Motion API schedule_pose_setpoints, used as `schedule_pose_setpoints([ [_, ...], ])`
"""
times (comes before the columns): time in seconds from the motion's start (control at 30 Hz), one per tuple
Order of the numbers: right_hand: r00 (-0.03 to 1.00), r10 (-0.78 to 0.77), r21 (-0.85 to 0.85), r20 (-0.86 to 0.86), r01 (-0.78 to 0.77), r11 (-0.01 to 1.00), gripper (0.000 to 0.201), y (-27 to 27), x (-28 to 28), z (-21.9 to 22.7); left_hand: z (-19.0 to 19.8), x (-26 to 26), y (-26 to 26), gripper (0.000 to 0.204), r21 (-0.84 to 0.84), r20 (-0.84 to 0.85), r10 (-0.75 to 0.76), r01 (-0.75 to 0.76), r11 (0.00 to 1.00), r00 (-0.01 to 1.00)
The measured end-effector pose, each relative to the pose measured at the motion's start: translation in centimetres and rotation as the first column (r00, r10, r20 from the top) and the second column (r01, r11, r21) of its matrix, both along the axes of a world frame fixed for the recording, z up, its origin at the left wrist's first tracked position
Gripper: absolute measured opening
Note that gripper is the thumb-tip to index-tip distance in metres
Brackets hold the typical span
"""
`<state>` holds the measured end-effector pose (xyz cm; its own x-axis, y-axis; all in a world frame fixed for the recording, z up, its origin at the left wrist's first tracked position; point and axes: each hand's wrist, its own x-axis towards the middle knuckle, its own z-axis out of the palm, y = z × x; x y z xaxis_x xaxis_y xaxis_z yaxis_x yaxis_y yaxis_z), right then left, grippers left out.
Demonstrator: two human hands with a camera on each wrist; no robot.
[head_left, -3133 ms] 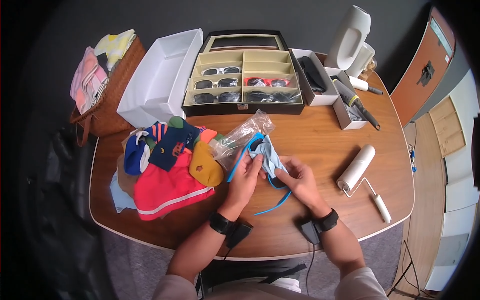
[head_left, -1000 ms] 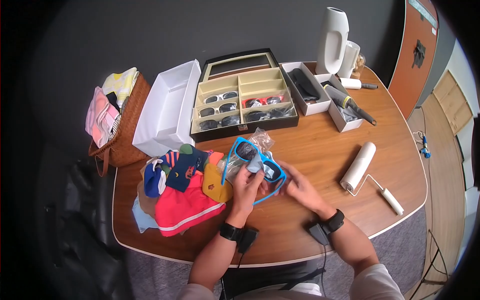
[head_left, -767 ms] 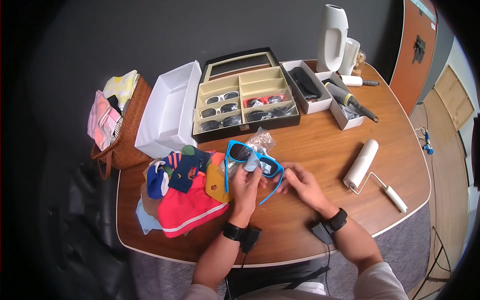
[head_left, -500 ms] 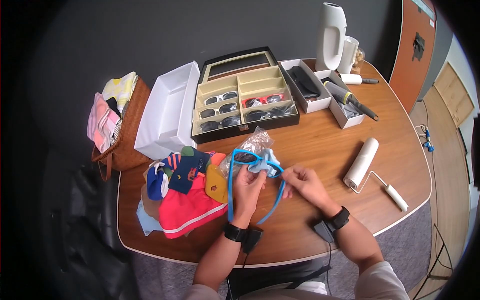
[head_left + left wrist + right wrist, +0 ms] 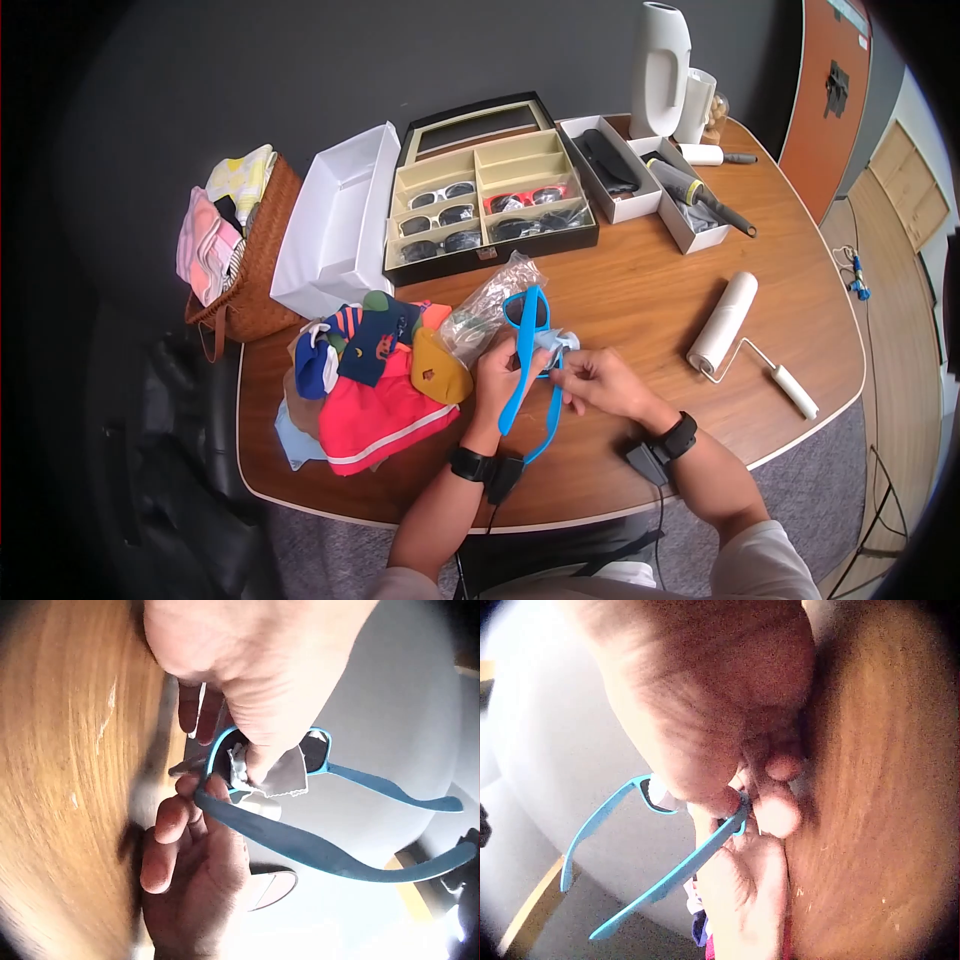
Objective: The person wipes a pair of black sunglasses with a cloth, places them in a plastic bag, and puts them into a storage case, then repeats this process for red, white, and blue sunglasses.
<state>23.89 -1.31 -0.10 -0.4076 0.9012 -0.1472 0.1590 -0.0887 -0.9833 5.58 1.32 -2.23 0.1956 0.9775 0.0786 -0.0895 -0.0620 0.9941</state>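
Note:
Blue-framed sunglasses [image 5: 525,350] are held between both hands above the table, temples unfolded toward the person. The left hand [image 5: 494,385] grips the frame with a light blue cloth; in the left wrist view its thumb presses the cloth [image 5: 289,774] against a lens. The right hand [image 5: 612,383] pinches the frame's corner near a hinge; in the right wrist view its thumb and fingertips meet at that hinge [image 5: 742,804]. A crumpled clear plastic bag [image 5: 488,310] lies just beyond the left hand.
Left of the hands lies a pile of clothes [image 5: 375,420]; behind stand a white box [image 5: 335,225], a sunglasses case [image 5: 490,255] and small boxes [image 5: 630,205]. A lint roller [image 5: 722,322] lies right. A wicker basket [image 5: 262,265] stands far left.
The sunglasses have turned, so the left temple now crosses in front of the left hand. The cloth has shifted right, and the right hand has closed on the frame's corner.

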Motion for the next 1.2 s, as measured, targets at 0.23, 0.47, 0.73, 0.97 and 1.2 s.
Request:
schedule_pose_setpoints([
  [0.23,0.995,-0.067,-0.08,-0.076,0.061,0.995,0.023,0.0,0.0,-0.2,-0.8,-0.3,0.4,0.016,0.001,-0.102,-0.054,0.054,0.999,0.993],
  [0.47,0.985,-0.131,-0.099,-0.111,0.12,0.988,0.027,-0.2,-0.2,0.5,0.1,-0.1,0.2,0.02,-0.017,-0.072,-0.055,0.054,0.998,0.996],
  [0.73,0.952,-0.236,-0.07,-0.196,0.227,0.971,0.024,-0.1,-0.2,-0.6,-0.4,-0.3,0.5,0.019,0.053,-0.231,-0.142,0.159,0.986,0.963],
  [0.97,0.919,-0.293,-0.121,-0.263,0.27,0.955,0.027,0.0,-0.1,0.0,-0.1,-0.5,0.3,0.02,-0.003,-0.107,-0.206,0.207,0.978,0.973],
  [1.2,0.936,-0.263,-0.122,-0.235,0.24,0.963,0.026,0.3,0.1,-0.4,0.5,-0.4,0.1,0.021,-0.064,0.097,-0.196,0.203,0.977,0.976],
])
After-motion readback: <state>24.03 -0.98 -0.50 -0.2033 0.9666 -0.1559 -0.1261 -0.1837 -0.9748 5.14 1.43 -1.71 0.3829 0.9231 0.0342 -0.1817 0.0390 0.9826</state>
